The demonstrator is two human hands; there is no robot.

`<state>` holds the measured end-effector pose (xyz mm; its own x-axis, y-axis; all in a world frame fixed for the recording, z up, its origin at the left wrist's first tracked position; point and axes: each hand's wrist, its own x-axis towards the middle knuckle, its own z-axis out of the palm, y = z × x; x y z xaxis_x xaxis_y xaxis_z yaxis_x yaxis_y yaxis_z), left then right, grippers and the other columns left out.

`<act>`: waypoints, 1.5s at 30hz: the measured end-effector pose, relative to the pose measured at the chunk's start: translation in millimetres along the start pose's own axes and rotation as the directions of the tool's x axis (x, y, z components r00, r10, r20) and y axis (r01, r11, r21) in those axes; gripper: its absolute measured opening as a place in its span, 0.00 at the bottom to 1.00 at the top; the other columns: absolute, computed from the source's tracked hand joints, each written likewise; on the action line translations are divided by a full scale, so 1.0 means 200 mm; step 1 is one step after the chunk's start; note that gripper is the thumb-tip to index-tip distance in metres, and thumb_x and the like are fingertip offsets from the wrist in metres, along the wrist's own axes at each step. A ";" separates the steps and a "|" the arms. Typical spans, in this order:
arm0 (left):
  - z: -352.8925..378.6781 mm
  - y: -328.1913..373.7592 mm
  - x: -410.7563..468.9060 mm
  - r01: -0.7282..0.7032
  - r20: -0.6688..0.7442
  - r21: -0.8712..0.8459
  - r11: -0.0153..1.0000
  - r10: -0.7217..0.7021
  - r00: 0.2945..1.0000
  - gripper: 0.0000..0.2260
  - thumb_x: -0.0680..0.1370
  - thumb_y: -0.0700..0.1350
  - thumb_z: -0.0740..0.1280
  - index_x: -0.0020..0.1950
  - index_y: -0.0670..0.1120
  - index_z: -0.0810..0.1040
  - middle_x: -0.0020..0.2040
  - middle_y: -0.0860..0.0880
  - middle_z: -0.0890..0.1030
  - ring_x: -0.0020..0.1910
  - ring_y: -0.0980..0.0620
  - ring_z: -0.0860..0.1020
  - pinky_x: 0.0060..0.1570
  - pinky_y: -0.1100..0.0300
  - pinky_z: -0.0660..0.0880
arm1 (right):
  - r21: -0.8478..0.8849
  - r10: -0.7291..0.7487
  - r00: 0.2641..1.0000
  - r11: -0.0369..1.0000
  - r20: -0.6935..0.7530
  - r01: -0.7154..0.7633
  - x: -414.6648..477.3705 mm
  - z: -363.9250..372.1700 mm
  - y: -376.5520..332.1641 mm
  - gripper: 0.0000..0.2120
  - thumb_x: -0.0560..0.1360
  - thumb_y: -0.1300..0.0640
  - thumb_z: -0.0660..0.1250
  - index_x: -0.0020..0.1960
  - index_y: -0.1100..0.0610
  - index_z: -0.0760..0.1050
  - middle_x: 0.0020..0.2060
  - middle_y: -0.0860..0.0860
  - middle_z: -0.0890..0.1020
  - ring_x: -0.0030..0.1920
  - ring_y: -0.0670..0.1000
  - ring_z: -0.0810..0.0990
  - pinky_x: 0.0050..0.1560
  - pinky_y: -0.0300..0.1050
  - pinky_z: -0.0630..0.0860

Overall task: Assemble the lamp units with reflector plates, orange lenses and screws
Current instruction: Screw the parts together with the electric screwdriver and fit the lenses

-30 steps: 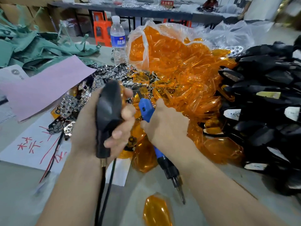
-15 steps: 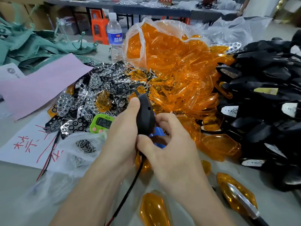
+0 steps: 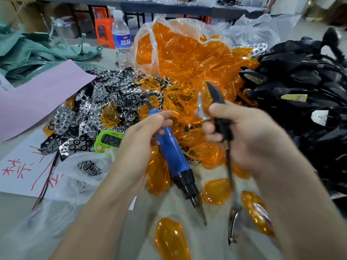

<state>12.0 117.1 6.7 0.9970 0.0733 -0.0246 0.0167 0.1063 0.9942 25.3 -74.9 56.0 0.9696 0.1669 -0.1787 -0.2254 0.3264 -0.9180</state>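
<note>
Lamp unit upright, tip up; screwdriver tip down.

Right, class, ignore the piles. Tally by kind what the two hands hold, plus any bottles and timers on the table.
Screwdriver: 1, in the left hand
Lamp unit: 1, in the right hand
Bottle: 1
Timer: 1
Total: 4

black lamp unit points up before heaped orange lenses and reflector plates.
</note>
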 end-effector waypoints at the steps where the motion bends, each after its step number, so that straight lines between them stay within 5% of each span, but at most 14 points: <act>1: -0.04 0.02 -0.01 -0.005 0.001 0.016 1.000 0.005 1.000 0.12 0.77 0.52 0.66 0.53 0.54 0.88 0.53 0.54 0.88 0.51 0.57 0.80 0.56 0.53 0.72 | -0.074 -0.010 1.000 0.997 0.010 0.011 -0.02 -0.05 -0.07 0.17 0.75 0.62 0.67 0.63 0.65 0.75 0.45 0.59 0.81 0.31 0.48 0.76 0.27 0.39 0.72; 4: -0.04 -0.01 0.00 -0.001 0.005 0.095 0.996 0.001 1.000 0.11 0.80 0.43 0.68 0.49 0.55 0.89 0.49 0.52 0.88 0.47 0.57 0.80 0.54 0.54 0.71 | -0.485 0.007 0.997 0.874 0.080 0.032 -0.09 -0.21 -0.24 0.18 0.73 0.62 0.71 0.63 0.59 0.77 0.39 0.59 0.79 0.30 0.50 0.74 0.26 0.38 0.70; 7: -0.03 -0.01 0.00 0.014 0.037 0.184 0.983 -0.021 0.999 0.12 0.80 0.40 0.68 0.48 0.53 0.89 0.46 0.52 0.88 0.43 0.64 0.81 0.48 0.64 0.72 | -0.799 0.081 0.992 0.601 0.093 0.026 -0.19 -0.32 -0.25 0.20 0.73 0.64 0.74 0.61 0.48 0.78 0.36 0.51 0.83 0.32 0.52 0.78 0.31 0.39 0.74; 12: -0.02 -0.03 -0.01 0.034 0.120 0.317 0.948 -0.076 0.990 0.11 0.81 0.40 0.68 0.49 0.51 0.89 0.46 0.55 0.88 0.44 0.67 0.81 0.47 0.67 0.70 | -0.991 0.066 0.997 0.130 -0.035 -0.043 -0.32 -0.42 0.01 0.25 0.72 0.59 0.74 0.58 0.34 0.70 0.48 0.38 0.84 0.36 0.42 0.84 0.34 0.37 0.80; 16: -0.02 -0.01 -0.03 0.017 0.140 0.355 0.935 -0.071 0.988 0.11 0.82 0.41 0.68 0.48 0.51 0.89 0.48 0.55 0.88 0.48 0.64 0.82 0.49 0.64 0.70 | -0.992 0.017 0.999 0.126 -0.031 -0.033 -0.37 -0.43 0.13 0.25 0.73 0.59 0.71 0.59 0.33 0.70 0.50 0.36 0.83 0.34 0.37 0.81 0.29 0.31 0.72; 19: -0.02 -0.02 -0.03 0.003 0.126 0.353 0.936 -0.051 0.991 0.11 0.82 0.40 0.67 0.48 0.51 0.89 0.47 0.54 0.88 0.43 0.64 0.81 0.48 0.63 0.70 | -0.999 -0.052 0.997 0.009 -0.050 -0.050 -0.36 -0.42 0.13 0.23 0.72 0.56 0.69 0.61 0.34 0.73 0.38 0.33 0.79 0.33 0.39 0.78 0.30 0.31 0.69; 24: -0.03 -0.03 -0.01 -0.037 0.086 0.353 0.935 0.007 0.996 0.13 0.81 0.38 0.68 0.44 0.52 0.89 0.43 0.53 0.87 0.38 0.64 0.78 0.43 0.66 0.72 | -0.993 -0.068 0.997 -0.114 -0.035 -0.043 -0.35 -0.37 0.11 0.24 0.74 0.53 0.68 0.68 0.36 0.72 0.39 0.36 0.76 0.34 0.41 0.74 0.35 0.40 0.72; 27: -0.03 -0.05 0.01 -0.082 -0.013 0.365 0.927 0.094 0.996 0.13 0.80 0.38 0.69 0.42 0.53 0.89 0.40 0.54 0.87 0.35 0.64 0.78 0.35 0.75 0.71 | -1.000 -0.150 0.988 0.000 0.016 0.016 -0.30 -0.30 0.08 0.19 0.75 0.46 0.65 0.66 0.37 0.76 0.45 0.35 0.77 0.37 0.42 0.79 0.39 0.41 0.81; 30: -0.03 -0.07 0.02 -0.165 -0.138 0.503 0.849 0.267 0.954 0.11 0.79 0.40 0.69 0.45 0.55 0.87 0.31 0.56 0.82 0.25 0.60 0.73 0.26 0.70 0.68 | -0.992 -0.168 0.984 0.103 0.060 0.078 -0.15 -0.20 0.10 0.16 0.77 0.53 0.68 0.63 0.40 0.79 0.54 0.39 0.82 0.52 0.44 0.82 0.51 0.43 0.82; 33: -0.03 -0.10 0.04 -0.199 -0.170 0.661 0.723 0.403 0.899 0.12 0.79 0.41 0.68 0.49 0.58 0.85 0.26 0.53 0.74 0.24 0.56 0.69 0.30 0.60 0.70 | -0.992 -0.142 0.985 0.071 0.096 0.107 0.02 -0.06 0.17 0.18 0.76 0.56 0.67 0.64 0.43 0.79 0.62 0.46 0.81 0.58 0.50 0.80 0.59 0.49 0.81; 35: -0.05 -0.10 0.05 -0.194 -0.178 0.710 0.677 0.440 0.880 0.14 0.77 0.40 0.70 0.54 0.59 0.84 0.30 0.55 0.77 0.30 0.57 0.72 0.38 0.55 0.74 | -0.992 -0.162 0.980 0.028 0.114 0.120 0.10 0.00 0.21 0.18 0.76 0.58 0.68 0.63 0.45 0.79 0.59 0.48 0.82 0.52 0.49 0.80 0.51 0.45 0.80; 40: -0.15 -0.08 0.11 -0.139 -0.257 0.740 0.658 0.468 0.846 0.21 0.75 0.43 0.71 0.68 0.57 0.80 0.62 0.59 0.80 0.67 0.52 0.74 0.67 0.53 0.70 | -0.994 -0.216 0.973 -0.092 0.085 0.066 0.22 0.07 0.20 0.13 0.74 0.60 0.67 0.56 0.48 0.80 0.48 0.49 0.82 0.38 0.47 0.75 0.35 0.42 0.71; 43: -0.25 -0.08 0.16 -0.020 -0.369 0.751 0.660 0.444 0.817 0.20 0.77 0.42 0.68 0.69 0.54 0.80 0.68 0.54 0.80 0.67 0.49 0.77 0.70 0.44 0.72 | -0.998 -0.372 0.927 0.008 0.056 0.063 0.27 0.10 0.18 0.13 0.75 0.61 0.68 0.56 0.46 0.80 0.47 0.46 0.80 0.40 0.47 0.78 0.40 0.43 0.75; 45: -0.29 -0.08 0.18 0.049 -0.406 0.744 0.666 0.393 0.825 0.22 0.78 0.38 0.67 0.71 0.54 0.78 0.69 0.53 0.79 0.50 0.49 0.84 0.56 0.46 0.81 | -0.993 -0.406 0.912 0.064 0.062 0.096 0.32 0.14 0.18 0.13 0.75 0.61 0.69 0.55 0.46 0.80 0.46 0.46 0.80 0.41 0.48 0.78 0.42 0.43 0.76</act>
<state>43.3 176.1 -16.3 0.7986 0.5048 0.3278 0.1164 -0.6638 0.7388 76.3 -25.5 21.5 0.9697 0.0770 0.2319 0.1727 -0.8873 -0.4276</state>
